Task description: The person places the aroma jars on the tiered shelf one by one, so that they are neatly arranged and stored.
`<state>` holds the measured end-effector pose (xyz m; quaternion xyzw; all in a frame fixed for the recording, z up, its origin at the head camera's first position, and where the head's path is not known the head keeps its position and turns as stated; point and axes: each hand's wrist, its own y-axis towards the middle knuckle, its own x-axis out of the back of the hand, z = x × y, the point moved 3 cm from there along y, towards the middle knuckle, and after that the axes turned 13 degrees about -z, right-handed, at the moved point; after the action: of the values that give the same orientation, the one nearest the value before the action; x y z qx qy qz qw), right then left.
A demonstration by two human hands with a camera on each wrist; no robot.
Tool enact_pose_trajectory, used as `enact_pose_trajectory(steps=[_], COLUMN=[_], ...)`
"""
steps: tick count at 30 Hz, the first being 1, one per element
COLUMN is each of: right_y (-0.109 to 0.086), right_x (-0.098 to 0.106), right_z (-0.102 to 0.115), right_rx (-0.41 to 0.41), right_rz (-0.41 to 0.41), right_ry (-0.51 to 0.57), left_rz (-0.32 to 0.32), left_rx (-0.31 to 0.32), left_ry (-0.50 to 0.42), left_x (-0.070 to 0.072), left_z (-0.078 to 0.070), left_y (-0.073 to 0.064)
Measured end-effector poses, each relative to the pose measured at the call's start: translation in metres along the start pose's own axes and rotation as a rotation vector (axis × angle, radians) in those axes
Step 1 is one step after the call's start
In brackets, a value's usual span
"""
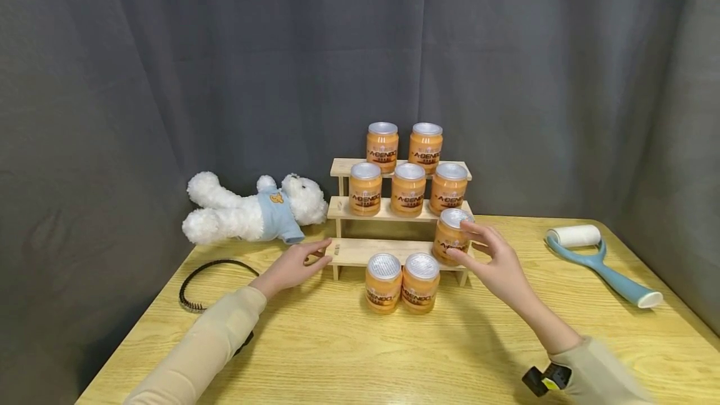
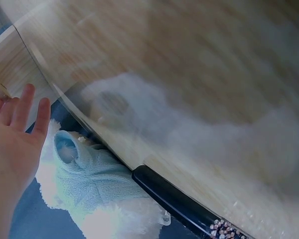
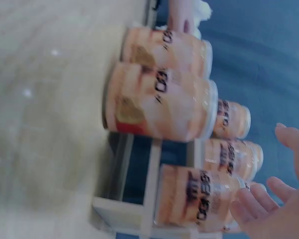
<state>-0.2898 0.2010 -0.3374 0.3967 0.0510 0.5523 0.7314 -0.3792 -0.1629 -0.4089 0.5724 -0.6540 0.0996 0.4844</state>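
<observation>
A small three-tier wooden stand holds orange jars with silvery lids. On its lowest step, at the right end, is one jar. My right hand is at that jar's right side, thumb and fingers spread and overlapping it; whether they touch it I cannot tell. In the right wrist view this hand looks loosely opened beside the jar. My left hand is at the lowest step's left end, its fingertips at the wood. The left wrist view shows this hand with straight fingers.
Two jars, left and right, stand on the table before the stand. More jars fill the upper steps. A white plush toy and black headband lie left, a blue-handled lint roller right.
</observation>
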Motion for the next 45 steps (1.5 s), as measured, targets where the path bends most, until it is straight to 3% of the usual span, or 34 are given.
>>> enact_pose_trajectory(steps=[10,19,25,35,45], right_y=[-0.016,-0.024,-0.024,-0.026,-0.026], right_x=[-0.032,-0.053,-0.062,-0.084,-0.094], right_z=[-0.009,-0.017,-0.016,-0.002,0.005], right_rx=[-0.065,-0.110,-0.085,-0.086,-0.121], right_rz=[0.139,0.258,0.266,0.357,0.344], right_ry=[0.033,-0.087,-0.109,-0.008,0.033], left_rz=[-0.042,0.004,0.003,-0.006,-0.015], left_rx=[-0.069,0.002,-0.001,-0.015,-0.038], left_ry=[-0.001,-0.007,-0.012,-0.003,-0.008], left_x=[0.001,0.002,0.000,0.000,-0.001], left_z=[-0.004,-0.004,-0.002,-0.001,0.001], left_y=[-0.001,0.000,0.000,0.001,0.000])
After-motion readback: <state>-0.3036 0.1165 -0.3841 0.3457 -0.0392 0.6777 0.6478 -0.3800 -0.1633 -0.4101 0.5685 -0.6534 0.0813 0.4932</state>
